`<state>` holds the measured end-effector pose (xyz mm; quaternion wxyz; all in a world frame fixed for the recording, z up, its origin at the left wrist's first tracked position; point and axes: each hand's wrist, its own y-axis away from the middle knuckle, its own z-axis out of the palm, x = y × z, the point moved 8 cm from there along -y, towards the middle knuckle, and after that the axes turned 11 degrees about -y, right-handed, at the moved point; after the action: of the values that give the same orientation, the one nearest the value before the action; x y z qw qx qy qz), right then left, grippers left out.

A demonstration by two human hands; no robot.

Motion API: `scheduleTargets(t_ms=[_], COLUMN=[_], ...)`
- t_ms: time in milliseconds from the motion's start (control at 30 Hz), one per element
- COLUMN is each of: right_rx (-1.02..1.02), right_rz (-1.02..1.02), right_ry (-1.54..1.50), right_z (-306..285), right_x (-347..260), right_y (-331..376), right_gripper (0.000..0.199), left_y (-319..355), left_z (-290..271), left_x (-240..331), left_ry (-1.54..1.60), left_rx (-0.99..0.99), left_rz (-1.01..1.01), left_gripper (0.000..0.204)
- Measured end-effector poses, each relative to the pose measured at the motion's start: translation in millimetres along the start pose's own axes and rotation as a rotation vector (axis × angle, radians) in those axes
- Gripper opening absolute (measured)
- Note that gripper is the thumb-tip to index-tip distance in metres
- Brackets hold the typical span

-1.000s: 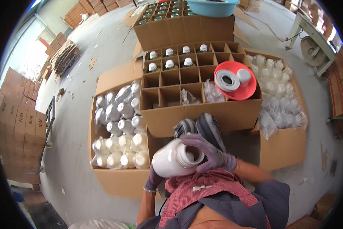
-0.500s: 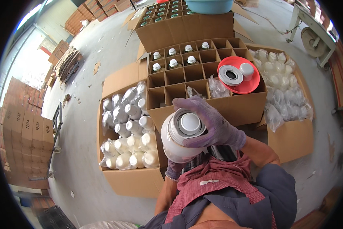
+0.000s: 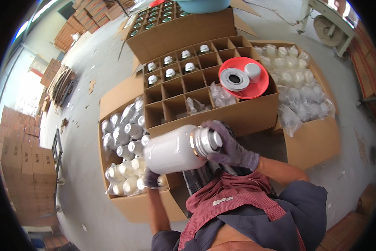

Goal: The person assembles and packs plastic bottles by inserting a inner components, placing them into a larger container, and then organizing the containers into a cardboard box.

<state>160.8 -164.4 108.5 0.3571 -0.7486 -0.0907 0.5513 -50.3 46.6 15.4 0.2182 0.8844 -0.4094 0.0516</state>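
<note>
A large white vacuum flask [image 3: 169,149] lies tilted on its side in front of me, its silvery neck and white stopper [image 3: 216,140] toward the right. My right hand [image 3: 233,149], in a purple-grey glove, is closed around the neck and stopper end. At the base end, my gloved left hand [image 3: 152,179] holds the flask from below; its fingers are mostly hidden behind the body. Just beyond, a divided carton [image 3: 238,111] has several white-capped bottles [image 3: 170,73] in its cells. On its right corner rests a red basin [image 3: 259,90] with a grey-white ring [image 3: 234,79] and a white cup [image 3: 252,71].
At left, an open carton [image 3: 146,205] holds several bagged white bottle-shaped pieces [image 3: 125,169]. Another carton [image 3: 313,142] at right holds more plastic-wrapped pieces. A light-blue basin [image 3: 204,6] sits on the far carton [image 3: 184,33]. Stacked cartons [image 3: 27,167] stand far left.
The flask has gone from upright, stopper toward me, to lying sideways with its base to the left. My left hand has moved left with the base; my right hand stays at the neck.
</note>
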Motion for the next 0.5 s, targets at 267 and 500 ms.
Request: scheduleTargets(t_ms=[267,500], right_rx=[-0.613,-0.167], right_rz=[0.526,0.356], right_ry=[0.487,1.433], right_z=[-12.5,-148.0], right_x=[52.0,149.8], right_y=[45.7,-34.7], right_gripper=[0.034,0.044], left_y=[-37.5,-44.3], left_z=[23.2,48.4], left_x=[160.9,168.8], left_ry=[-0.559,-0.257], left_rx=[-0.149,-0.146], left_rz=[0.461,0.56], left_gripper=[0.039,0.048])
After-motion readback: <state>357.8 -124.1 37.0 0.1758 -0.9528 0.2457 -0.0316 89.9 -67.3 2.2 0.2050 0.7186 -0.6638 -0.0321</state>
